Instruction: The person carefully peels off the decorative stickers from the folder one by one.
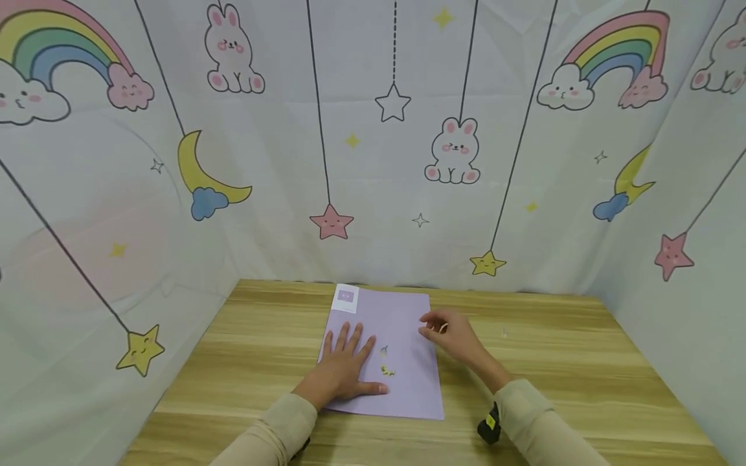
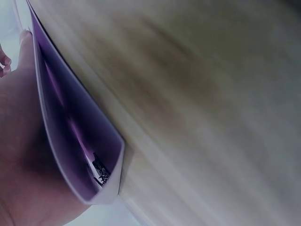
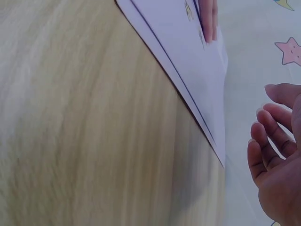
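A light purple folder (image 1: 408, 323) lies on the wooden table, with a white label (image 1: 346, 298) at its far left corner and small yellow markings (image 1: 387, 371) near its middle. My left hand (image 1: 344, 372) rests on its left half, fingers spread and straight. In the left wrist view the folder's edge (image 2: 80, 103) gapes, and a white sheet with dark print (image 2: 100, 172) shows inside. Over the folder's right edge, my right hand (image 1: 457, 336) has loosely bent fingers. The right wrist view shows that hand (image 3: 277, 146) holding nothing, apart from the folder (image 3: 188, 61).
The wooden table (image 1: 559, 362) extends to both sides of the folder. White cloth (image 1: 280, 162) printed with rabbits, stars and rainbows hangs behind and beside the table. A black device (image 1: 489, 427) sits at my right wrist.
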Demonstrator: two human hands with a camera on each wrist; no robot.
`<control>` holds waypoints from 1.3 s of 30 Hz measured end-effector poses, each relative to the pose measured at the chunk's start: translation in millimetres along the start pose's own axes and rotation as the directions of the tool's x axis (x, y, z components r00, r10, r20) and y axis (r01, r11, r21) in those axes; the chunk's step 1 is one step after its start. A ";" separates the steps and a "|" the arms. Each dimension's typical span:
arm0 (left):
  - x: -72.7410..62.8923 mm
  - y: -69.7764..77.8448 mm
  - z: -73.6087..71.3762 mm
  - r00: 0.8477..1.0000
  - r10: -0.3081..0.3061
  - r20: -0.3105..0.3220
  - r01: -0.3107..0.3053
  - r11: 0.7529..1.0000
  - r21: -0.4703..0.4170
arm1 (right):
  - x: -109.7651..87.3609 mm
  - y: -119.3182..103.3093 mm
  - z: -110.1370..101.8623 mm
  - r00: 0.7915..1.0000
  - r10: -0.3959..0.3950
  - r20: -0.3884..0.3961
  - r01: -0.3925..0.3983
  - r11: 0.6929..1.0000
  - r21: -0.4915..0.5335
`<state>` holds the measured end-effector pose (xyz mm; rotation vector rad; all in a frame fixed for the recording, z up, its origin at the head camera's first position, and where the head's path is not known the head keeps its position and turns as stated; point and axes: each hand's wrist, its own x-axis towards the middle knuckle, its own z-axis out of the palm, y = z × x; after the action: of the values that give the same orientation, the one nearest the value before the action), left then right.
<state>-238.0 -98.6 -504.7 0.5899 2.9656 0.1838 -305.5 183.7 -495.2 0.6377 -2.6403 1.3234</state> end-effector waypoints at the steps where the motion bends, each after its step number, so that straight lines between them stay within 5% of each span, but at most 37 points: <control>1: -0.2 -0.4 0.4 1.000 -0.001 -0.002 0.001 1.000 0.000 | 0.6 -0.8 2.3 1.000 0.005 0.004 -0.005 1.000 0.000; 13: -4.2 -3.9 1.3 1.000 -0.021 0.011 0.021 1.000 0.000 | 4.2 -4.5 24.9 0.999 0.019 0.035 -0.019 1.000 0.008; 25: 0.5 -4.3 2.1 1.000 -0.014 0.016 0.014 1.000 0.012 | 7.4 -9.5 42.6 0.992 -0.086 0.088 0.084 0.996 0.027; 39: 1.6 -0.5 1.4 1.000 0.009 -0.006 -0.008 1.000 0.022 | 11.5 -11.0 60.8 0.981 -0.109 0.158 0.113 0.993 -0.017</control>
<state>-239.5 -98.4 -506.3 0.6058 2.9751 0.1541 -306.4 126.3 -520.9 0.9072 -2.6918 1.2538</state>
